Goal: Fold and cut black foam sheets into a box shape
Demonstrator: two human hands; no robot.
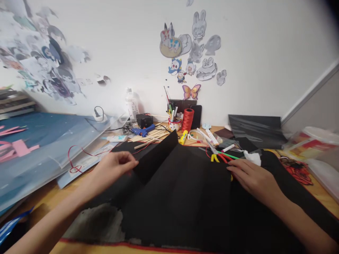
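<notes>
A large sheet of black paper lies over a black mat with a red edge. Its left side is folded up into a raised flap. My left hand pinches the flap's outer edge between thumb and fingers. On the other side, my right hand has its fingers together on the sheet's far right corner; the thumb is mostly hidden. Just beyond the right fingertips lie scissors and tools with yellow and red handles.
A blue glue gun, wooden sticks, a pen cup, a red thread spool and a yellow glue stick stand or lie along the back. Clear plastic sheeting covers the left. A clear tub is at right.
</notes>
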